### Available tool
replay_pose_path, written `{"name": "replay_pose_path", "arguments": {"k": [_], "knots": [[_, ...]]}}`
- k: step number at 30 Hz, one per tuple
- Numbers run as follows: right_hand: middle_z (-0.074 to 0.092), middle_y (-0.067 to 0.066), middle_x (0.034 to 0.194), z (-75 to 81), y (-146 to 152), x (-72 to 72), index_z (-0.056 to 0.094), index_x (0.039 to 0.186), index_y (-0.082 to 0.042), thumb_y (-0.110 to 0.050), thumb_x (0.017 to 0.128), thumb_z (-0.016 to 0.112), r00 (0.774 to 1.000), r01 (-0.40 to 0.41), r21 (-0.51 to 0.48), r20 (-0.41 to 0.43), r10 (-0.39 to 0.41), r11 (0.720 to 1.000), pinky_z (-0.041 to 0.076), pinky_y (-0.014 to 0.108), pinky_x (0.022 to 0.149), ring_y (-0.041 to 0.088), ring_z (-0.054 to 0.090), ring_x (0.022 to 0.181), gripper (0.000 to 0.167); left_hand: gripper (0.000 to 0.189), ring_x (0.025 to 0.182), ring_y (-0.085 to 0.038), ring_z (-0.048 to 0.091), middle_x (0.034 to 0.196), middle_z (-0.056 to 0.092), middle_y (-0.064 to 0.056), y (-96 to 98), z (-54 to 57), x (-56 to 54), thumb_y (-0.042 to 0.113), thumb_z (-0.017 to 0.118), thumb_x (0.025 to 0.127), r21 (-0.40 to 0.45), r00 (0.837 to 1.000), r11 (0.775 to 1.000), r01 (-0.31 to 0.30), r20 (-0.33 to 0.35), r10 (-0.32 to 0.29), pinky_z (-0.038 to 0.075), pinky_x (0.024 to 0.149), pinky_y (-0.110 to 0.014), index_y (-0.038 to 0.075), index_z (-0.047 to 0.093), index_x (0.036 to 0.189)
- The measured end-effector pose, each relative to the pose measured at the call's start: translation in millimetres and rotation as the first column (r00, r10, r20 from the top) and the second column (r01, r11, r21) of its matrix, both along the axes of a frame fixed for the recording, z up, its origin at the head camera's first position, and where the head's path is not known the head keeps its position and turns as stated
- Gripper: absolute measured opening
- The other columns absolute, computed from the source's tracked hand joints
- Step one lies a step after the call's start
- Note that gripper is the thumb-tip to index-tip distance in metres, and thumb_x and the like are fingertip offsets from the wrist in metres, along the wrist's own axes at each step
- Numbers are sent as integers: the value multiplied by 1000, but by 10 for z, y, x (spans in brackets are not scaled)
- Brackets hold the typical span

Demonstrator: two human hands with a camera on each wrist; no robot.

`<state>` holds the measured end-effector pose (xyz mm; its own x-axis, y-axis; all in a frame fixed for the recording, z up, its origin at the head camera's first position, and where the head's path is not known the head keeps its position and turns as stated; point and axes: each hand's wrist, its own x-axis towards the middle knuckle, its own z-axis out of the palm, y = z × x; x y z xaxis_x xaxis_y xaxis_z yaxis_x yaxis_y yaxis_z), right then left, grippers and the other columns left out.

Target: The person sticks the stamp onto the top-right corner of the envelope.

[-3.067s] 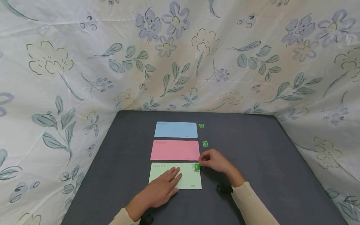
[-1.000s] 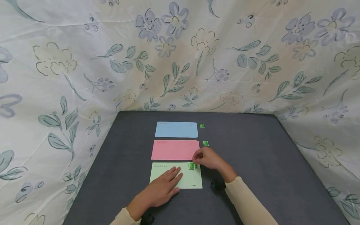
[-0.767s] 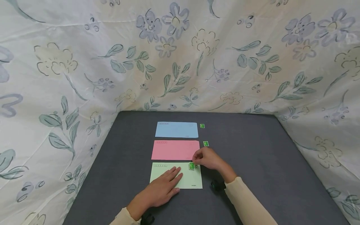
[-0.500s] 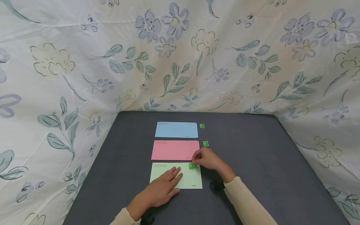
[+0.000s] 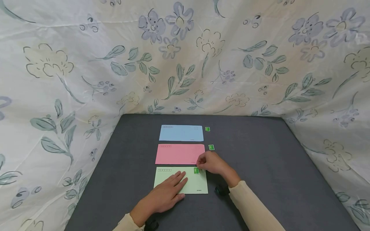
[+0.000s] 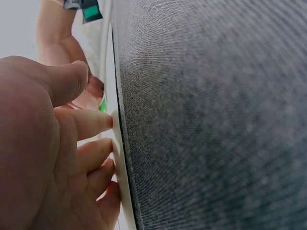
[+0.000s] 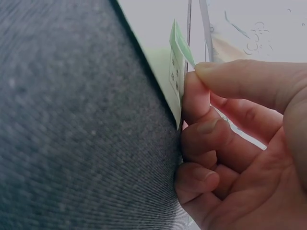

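Observation:
A pale green envelope (image 5: 193, 183) lies nearest on the dark table, and my left hand (image 5: 165, 194) rests on it with straight, slightly spread fingers. Near its top right corner, my right hand (image 5: 214, 163) pinches a small green stamp (image 5: 196, 170) between thumb and index finger. In the right wrist view the stamp (image 7: 182, 45) tilts up off the envelope (image 7: 158, 52), its far edge close to the paper. Printed marks show on the envelope just right of the stamp. The left wrist view has my left fingertips pressing on the envelope (image 6: 122, 177).
Beyond lie a pink envelope (image 5: 179, 154) and a blue envelope (image 5: 181, 133), each with a second and third green stamp (image 5: 211, 147) beside its right end. A floral cloth (image 5: 185, 64) hangs around the table (image 5: 248, 138) at the back and sides.
Over the last three seconds my right hand has carried the stamp a little left, from the envelope's corner, uncovering the printed marks. My left hand has stayed in place.

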<state>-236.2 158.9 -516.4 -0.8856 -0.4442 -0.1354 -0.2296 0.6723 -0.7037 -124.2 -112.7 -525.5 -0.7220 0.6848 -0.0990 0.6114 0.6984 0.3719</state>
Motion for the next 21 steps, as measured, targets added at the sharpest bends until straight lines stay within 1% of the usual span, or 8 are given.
{"name": "replay_pose_path", "arguments": {"k": [7, 10, 14, 17, 21], "knots": [[67, -5, 77, 1, -29, 15, 79, 86, -14, -7, 94, 84, 1000, 1, 20, -31, -1, 1000, 55, 32, 64, 17, 62, 72, 12, 64, 163, -29, 25, 178, 28, -9, -4, -23, 4, 46, 49, 116, -7, 999, 1000, 13, -49, -13, 30, 128, -48, 11, 41, 169], [67, -5, 76, -3, -40, 20, 79, 85, -16, -8, 95, 84, 999, 10, 26, -35, -9, 1000, 55, 32, 64, 17, 62, 72, 14, 64, 163, -30, 26, 177, 30, -9, 3, -10, -2, 47, 49, 116, -20, 998, 1000, 15, -62, -17, 31, 127, -48, 11, 43, 168], [66, -4, 77, -14, -47, 25, 79, 86, -15, -6, 95, 84, 999, 9, 28, -42, -8, 1000, 54, 32, 64, 17, 61, 72, 13, 64, 163, -29, 27, 176, 32, -9, 28, 37, -20, 49, 49, 115, -43, 998, 999, 10, -60, -12, 31, 128, -46, 11, 45, 167], [65, -4, 76, -27, -46, 24, 79, 85, -15, -6, 95, 83, 998, 6, 40, -55, -4, 999, 53, 31, 62, 16, 61, 71, 14, 65, 162, -30, 29, 175, 34, -10, 54, 67, -33, 50, 49, 115, -53, 999, 999, 3, -54, -6, 32, 127, -47, 11, 46, 166], [64, -5, 74, -27, -40, 27, 77, 83, -17, -7, 94, 83, 998, 2, 52, -62, 1, 999, 51, 31, 60, 15, 59, 68, 16, 68, 161, -33, 29, 177, 30, -9, 117, 103, -39, 53, 50, 114, -60, 1000, 998, 6, -28, -8, 32, 127, -48, 12, 43, 168]]}}
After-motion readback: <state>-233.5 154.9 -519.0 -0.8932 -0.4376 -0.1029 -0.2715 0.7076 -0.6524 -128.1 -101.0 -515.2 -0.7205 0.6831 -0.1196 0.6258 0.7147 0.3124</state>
